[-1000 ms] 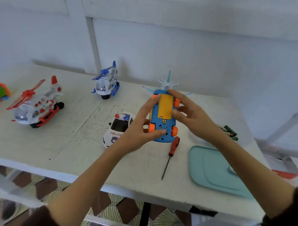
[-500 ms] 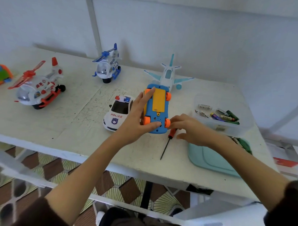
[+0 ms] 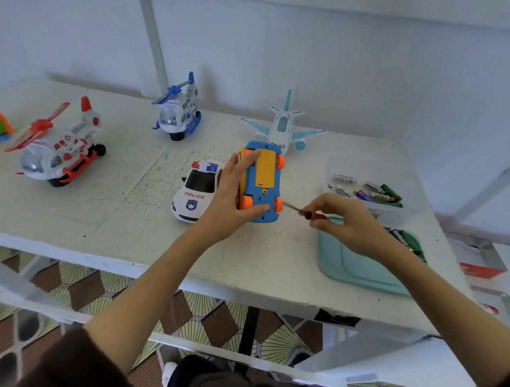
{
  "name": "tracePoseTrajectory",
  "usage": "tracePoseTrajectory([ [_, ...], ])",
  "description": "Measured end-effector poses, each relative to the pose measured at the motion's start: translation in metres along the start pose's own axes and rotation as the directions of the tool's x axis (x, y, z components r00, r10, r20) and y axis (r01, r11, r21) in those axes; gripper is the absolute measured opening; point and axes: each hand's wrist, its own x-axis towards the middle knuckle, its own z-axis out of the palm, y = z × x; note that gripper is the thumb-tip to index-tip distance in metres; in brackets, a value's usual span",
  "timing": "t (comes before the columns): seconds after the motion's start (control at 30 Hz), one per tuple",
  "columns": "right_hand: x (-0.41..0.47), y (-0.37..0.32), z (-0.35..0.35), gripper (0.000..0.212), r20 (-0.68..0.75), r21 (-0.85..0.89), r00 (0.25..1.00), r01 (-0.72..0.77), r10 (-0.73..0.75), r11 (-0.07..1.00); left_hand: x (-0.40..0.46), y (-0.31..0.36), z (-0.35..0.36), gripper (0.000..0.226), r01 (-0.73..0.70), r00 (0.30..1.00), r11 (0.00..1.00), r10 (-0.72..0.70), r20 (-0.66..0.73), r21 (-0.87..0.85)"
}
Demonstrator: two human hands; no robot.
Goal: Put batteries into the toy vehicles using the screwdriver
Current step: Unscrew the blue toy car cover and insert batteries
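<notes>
A blue toy car (image 3: 261, 182) lies wheels-up on the white counter (image 3: 124, 217), gripped along its side by the left hand (image 3: 233, 198), while the right hand (image 3: 343, 219) pinches a red-handled screwdriver (image 3: 304, 212) just beside it, near a clear tub of batteries (image 3: 370, 192) and a police car (image 3: 197, 190).

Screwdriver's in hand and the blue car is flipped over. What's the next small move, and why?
Probably swing the screwdriver tip left onto the small screw tab just below the yellow battery cover. The right hand pinches the tool beside the car, its tip pointing at it but off the screw. The left hand steadies the upturned blue car, and the cover looks shut.
</notes>
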Motion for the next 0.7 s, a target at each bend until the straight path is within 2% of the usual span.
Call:
tracePoseTrajectory([
  [0.17, -0.014, -0.009, 0.0, 0.017, -0.14, 0.122, 0.987, -0.059, 0.076, 0.991, 0.003, 0.003, 0.003, 0.081, -0.023, 0.999, 0.998, 0.022, 0.031, 0.055],
  [0.3, -0.019, -0.009, -0.002, 0.016, -0.276, 0.129, 0.955, -0.079, 0.113, 0.988, 0.002, 0.001, 0.006, 0.081, -0.003, 0.999, 0.991, -0.002, 0.037, 0.134],
  [0.43, -0.024, -0.011, -0.004, 0.015, -0.26, 0.14, 0.958, -0.084, 0.118, 0.987, -0.001, -0.003, 0.009, 0.081, 0.011, 0.999, 0.979, -0.021, 0.044, 0.203],
  [0.7, -0.024, -0.016, 0.0, 0.011, -0.235, 0.121, 0.967, -0.077, 0.104, 0.99, -0.006, -0.003, 0.01, 0.084, 0.016, 0.999, 0.976, -0.026, 0.045, 0.218],
])
